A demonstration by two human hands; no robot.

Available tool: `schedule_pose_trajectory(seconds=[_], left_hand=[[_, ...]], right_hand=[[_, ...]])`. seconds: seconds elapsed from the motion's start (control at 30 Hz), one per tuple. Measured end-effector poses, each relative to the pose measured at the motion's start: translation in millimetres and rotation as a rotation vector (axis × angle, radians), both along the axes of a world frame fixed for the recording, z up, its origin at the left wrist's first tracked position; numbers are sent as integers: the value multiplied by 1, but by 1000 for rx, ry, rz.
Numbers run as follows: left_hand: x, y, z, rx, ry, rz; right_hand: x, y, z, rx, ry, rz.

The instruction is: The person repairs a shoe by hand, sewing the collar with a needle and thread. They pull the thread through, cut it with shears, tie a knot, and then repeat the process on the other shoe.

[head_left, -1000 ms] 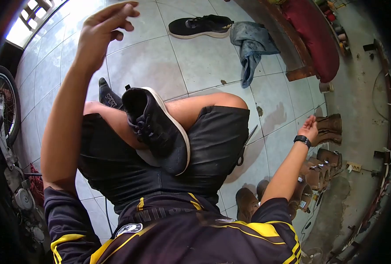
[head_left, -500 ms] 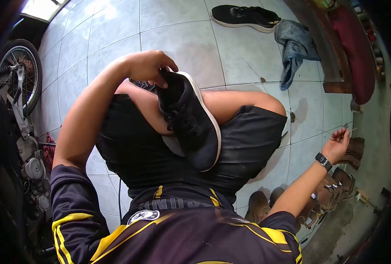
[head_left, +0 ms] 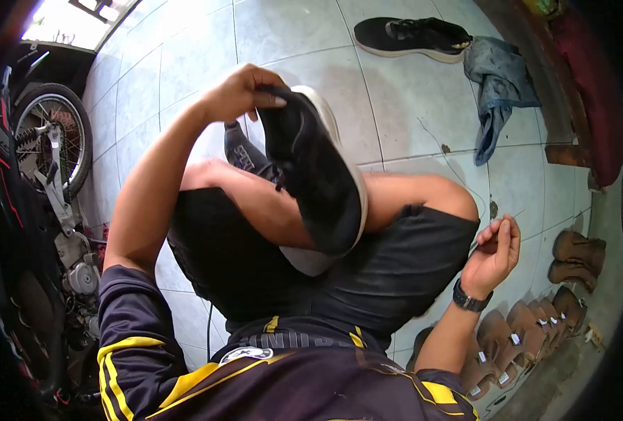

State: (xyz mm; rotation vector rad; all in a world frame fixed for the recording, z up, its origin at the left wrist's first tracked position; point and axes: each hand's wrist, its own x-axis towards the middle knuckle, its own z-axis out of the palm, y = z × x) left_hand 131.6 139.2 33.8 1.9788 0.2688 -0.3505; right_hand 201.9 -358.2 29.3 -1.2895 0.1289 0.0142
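Observation:
My left hand (head_left: 245, 95) is closed on the heel collar of a black sneaker (head_left: 318, 175) with a white sole. The sneaker lies tilted across my crossed legs, toe toward me and sole edge facing right. Off to the right, beside my knee, my right hand (head_left: 492, 256) is raised with its fingers pinched together. A thin needle-like tool (head_left: 521, 213) sticks out past its fingertips; the rest of it is hidden in the hand. A fine thread (head_left: 443, 149) runs over the floor tiles toward that hand.
Another black sneaker (head_left: 409, 36) lies on the tiles ahead, beside a crumpled blue-grey cloth (head_left: 497, 77). Several brown shoes (head_left: 525, 330) line the right wall. A motorcycle (head_left: 55, 154) stands at left, and a red-cushioned bench (head_left: 592, 91) at far right.
My right hand has come in from the far right toward my knee, fingers still pinched. My left hand has tipped the sneaker, so its opening shows less. The camera view has shifted slightly.

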Motion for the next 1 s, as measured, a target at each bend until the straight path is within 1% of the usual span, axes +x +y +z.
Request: schedule_pose_trajectory(seconds=[0.07, 0.13, 0.17, 0.2, 0.27, 0.3, 0.33, 0.4, 0.43, 0.47, 0.53, 0.57, 0.6, 0.63, 0.7, 0.73, 0.77, 0.8, 0.83, 0.87, 0.93, 1.0], left_hand=[[26, 30, 1, 74, -31, -6], [54, 59, -1, 129, 0, 14], [68, 71, -3, 220, 15, 24], [83, 83, -7, 229, 8, 22], [113, 106, -17, 441, -21, -11], [128, 112, -16, 540, 18, -33], [140, 116, -15, 542, 12, -33], [162, 123, -15, 803, 89, -110], [171, 160, -52, 965, -152, -212], [183, 166, -52, 965, -155, -205], [206, 165, -44, 1034, -267, 62], [218, 165, -38, 1145, -347, 118], [228, 161, -26, 1257, -425, 175], [236, 145, -8, 1241, -437, 174], [247, 80, 19, 1229, -499, 199], [261, 48, 36, 1104, -239, 144], [280, 54, -4, 980, -546, -16], [280, 9, 1, 941, -507, -65], [284, -17, -8, 922, -628, -155], [283, -48, -10, 947, -611, -208], [297, -84, -37, 964, -720, -249], [305, -110, -50, 894, -745, -261]], right_hand=[[-5, 7, -5, -3, 9, 20], [-10, 19, -4, -172, -40, -21], [-10, 21, -7, -221, -59, -31], [-9, 23, -9, -212, -65, -35], [-8, 24, -12, -285, -102, -22], [-6, 26, -13, -313, -84, -33], [-5, 26, -14, -327, -86, -31], [-3, 31, -12, -333, -55, -76], [-3, 32, -13, -333, -60, -71], [-2, 32, -14, -342, -46, -79], [0, 30, -17, -352, -35, -90], [1, 27, -19, -350, -34, -89], [2, 26, -20, -348, -32, -86], [3, 28, -19, -344, -3, -112], [5, 27, -20, -325, 11, -121], [7, 28, -21, -304, 25, -136], [9, 30, -22, -298, 24, -137], [10, 32, -23, -270, 17, -150], [9, 32, -23, -247, 11, -170], [7, 31, -23, -258, 11, -197], [7, 28, -24, -252, 48, -198], [6, 22, -26, -232, -1, -149]])
